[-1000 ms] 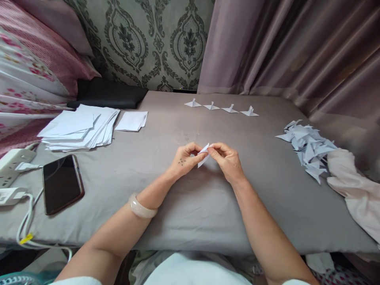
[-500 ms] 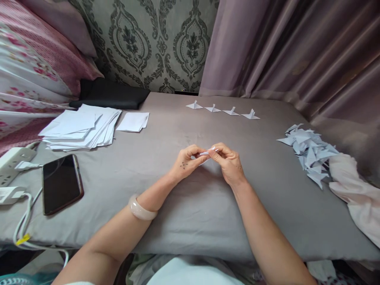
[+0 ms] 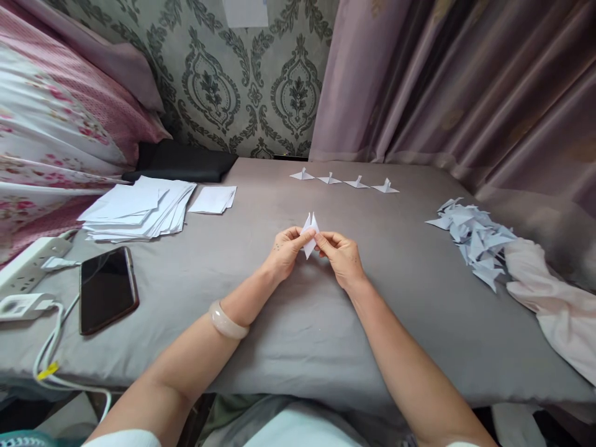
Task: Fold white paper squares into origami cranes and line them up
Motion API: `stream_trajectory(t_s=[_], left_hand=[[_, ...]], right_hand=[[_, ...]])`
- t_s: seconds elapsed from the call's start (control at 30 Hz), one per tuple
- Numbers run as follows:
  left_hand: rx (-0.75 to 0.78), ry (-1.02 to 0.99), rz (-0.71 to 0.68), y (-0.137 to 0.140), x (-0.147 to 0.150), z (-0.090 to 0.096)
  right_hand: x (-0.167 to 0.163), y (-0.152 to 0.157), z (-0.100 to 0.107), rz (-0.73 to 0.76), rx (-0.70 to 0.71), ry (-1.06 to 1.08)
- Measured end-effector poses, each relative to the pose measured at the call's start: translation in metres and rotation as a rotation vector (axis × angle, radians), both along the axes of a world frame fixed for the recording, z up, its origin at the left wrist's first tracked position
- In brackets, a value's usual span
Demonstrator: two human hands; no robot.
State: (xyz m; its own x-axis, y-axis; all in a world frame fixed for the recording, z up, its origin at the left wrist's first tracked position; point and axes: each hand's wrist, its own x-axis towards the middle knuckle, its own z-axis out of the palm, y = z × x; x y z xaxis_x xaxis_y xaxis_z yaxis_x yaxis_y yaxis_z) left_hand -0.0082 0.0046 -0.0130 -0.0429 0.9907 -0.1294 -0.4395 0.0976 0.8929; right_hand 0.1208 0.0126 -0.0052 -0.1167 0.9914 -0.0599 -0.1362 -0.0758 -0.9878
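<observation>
Between my hands, above the middle of the grey cloth-covered table, is a folded white paper crane, with two narrow points upward and one point downward. My left hand pinches it from the left, thumb on its front face. On the other side my right hand grips it between thumb and fingers. The fingers behind the paper are partly hidden. Farther back, several folded paper cranes stand in a slanting row.
At the left lie a stack of white paper, a smaller pile of paper squares, a phone and a power strip with cables. A heap of folded paper pieces lies at the right beside a pale cloth.
The folded paper has turned from lying nearly flat and edge-on to upright, its points now showing. Both hands have shifted slightly left, and the head view has tilted up a little.
</observation>
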Motion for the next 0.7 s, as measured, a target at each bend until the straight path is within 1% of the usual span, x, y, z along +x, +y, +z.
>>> stream_trajectory(t_s=[0.17,0.27,0.33,0.47,0.57,0.7], left_hand=[[-0.047,-0.027,-0.097,-0.002,-0.005,0.002],[-0.031,0.016,-0.065,-0.001,-0.008,0.0],[0.004,0.086,-0.017,-0.001,-0.008,-0.003],[0.068,0.33,0.077,0.0,-0.007,-0.006],[0.034,0.453,0.075,0.0,-0.01,-0.007],[-0.026,0.618,0.05,-0.002,-0.019,-0.009]], right_hand=[[0.004,0.002,-0.004,-0.01,-0.069,0.051],[0.006,0.004,-0.005,-0.002,-0.081,0.051],[0.006,0.004,-0.006,0.003,-0.079,0.043],[0.003,0.004,-0.01,-0.005,-0.066,0.003],[0.001,0.006,-0.014,-0.002,-0.065,-0.07],[0.001,0.013,-0.019,0.043,-0.068,-0.249]])
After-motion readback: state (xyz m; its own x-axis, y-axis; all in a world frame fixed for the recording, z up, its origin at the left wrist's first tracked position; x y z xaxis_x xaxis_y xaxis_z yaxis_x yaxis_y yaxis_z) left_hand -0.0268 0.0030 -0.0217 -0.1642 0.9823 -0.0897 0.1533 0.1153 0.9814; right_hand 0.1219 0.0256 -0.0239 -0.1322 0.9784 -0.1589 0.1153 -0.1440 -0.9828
